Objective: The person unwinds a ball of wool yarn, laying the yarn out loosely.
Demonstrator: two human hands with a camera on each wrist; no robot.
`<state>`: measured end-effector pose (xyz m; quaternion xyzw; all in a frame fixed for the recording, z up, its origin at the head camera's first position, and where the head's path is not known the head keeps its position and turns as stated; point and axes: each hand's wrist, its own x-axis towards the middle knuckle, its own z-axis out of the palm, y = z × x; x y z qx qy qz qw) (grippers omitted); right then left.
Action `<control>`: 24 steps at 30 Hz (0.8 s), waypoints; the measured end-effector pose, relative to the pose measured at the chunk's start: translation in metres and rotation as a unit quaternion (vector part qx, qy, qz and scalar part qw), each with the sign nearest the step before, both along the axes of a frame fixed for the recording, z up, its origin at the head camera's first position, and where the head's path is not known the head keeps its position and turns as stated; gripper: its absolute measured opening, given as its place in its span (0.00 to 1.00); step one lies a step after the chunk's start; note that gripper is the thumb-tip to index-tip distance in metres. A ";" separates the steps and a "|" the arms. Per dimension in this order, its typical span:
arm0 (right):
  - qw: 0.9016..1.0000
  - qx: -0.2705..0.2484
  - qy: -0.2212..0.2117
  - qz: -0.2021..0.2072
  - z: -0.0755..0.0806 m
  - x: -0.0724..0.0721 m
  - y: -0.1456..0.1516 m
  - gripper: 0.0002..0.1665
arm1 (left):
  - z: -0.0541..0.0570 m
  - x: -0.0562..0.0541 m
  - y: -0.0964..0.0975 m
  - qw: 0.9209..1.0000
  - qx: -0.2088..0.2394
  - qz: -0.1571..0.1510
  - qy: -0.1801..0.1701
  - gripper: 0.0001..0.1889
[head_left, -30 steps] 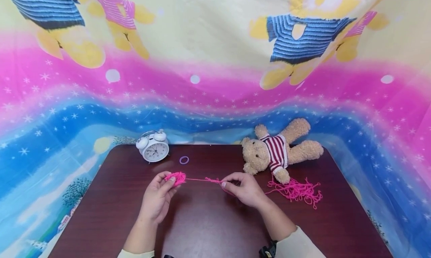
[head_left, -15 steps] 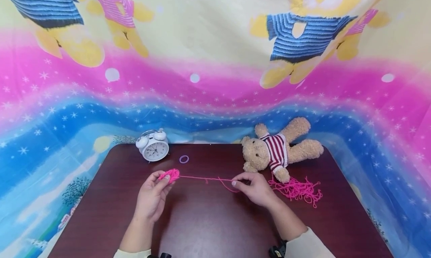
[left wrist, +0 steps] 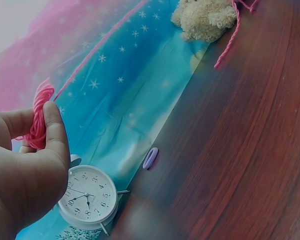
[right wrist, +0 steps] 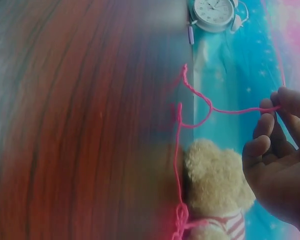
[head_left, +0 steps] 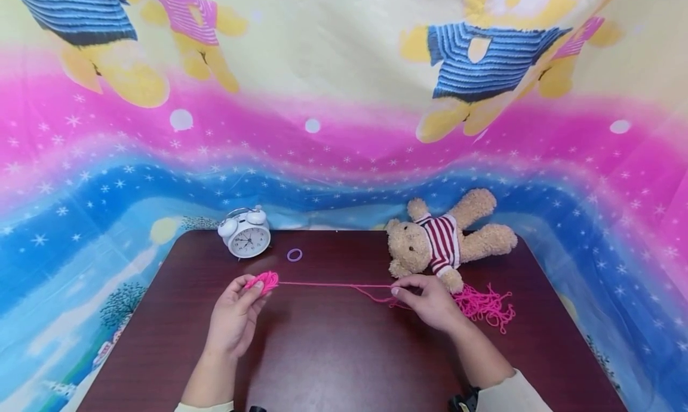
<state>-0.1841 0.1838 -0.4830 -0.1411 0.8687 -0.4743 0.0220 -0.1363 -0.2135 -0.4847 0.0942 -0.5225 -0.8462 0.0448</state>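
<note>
My left hand (head_left: 235,319) pinches a small wound bundle of pink yarn (head_left: 263,282) between thumb and fingers, raised over the table's left part. In the left wrist view the bundle (left wrist: 38,117) shows as folded loops. From it a straight strand (head_left: 333,284) runs taut to my right hand (head_left: 430,301), whose thumb and fingertips pinch it. Past the right hand the yarn hangs slack, with a curling loop (right wrist: 210,107) in the right wrist view. It leads toward a loose tangle of pink yarn (head_left: 486,307) on the table's right side.
A teddy bear (head_left: 411,245) in a striped shirt lies at the back right, beside the tangle. At the back left stands a white twin-bell alarm clock (head_left: 249,240). A purple ring (head_left: 294,255) lies right of it. A printed cloth (head_left: 333,161) hangs behind the dark table (head_left: 322,364).
My hands have moved apart, the left to the left and the right to the right. The strand between them has grown longer and straighter, and the small kinks in it are gone.
</note>
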 end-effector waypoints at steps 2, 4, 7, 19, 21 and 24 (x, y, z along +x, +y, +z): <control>1.000 0.005 -0.007 -0.007 0.001 0.000 0.005 0.05 | 0.000 0.000 -0.001 1.000 0.003 -0.002 0.001 0.09; 1.000 0.010 -0.010 -0.012 0.001 0.001 0.010 0.06 | 0.000 0.001 -0.002 1.000 0.005 -0.002 0.004 0.09; 1.000 0.019 -0.009 -0.018 0.001 0.001 0.016 0.09 | -0.001 0.000 -0.003 1.000 0.010 -0.004 0.011 0.08; 0.998 0.038 0.001 -0.055 0.001 0.006 0.044 0.11 | -0.004 0.002 -0.008 1.000 -0.001 -0.007 0.012 0.10; 0.997 0.046 0.006 -0.062 0.001 0.006 0.049 0.11 | -0.004 0.002 -0.008 1.000 -0.003 -0.010 0.011 0.12; 0.996 0.056 0.014 -0.068 0.001 0.005 0.056 0.11 | -0.004 0.001 -0.009 1.000 -0.004 -0.015 0.015 0.15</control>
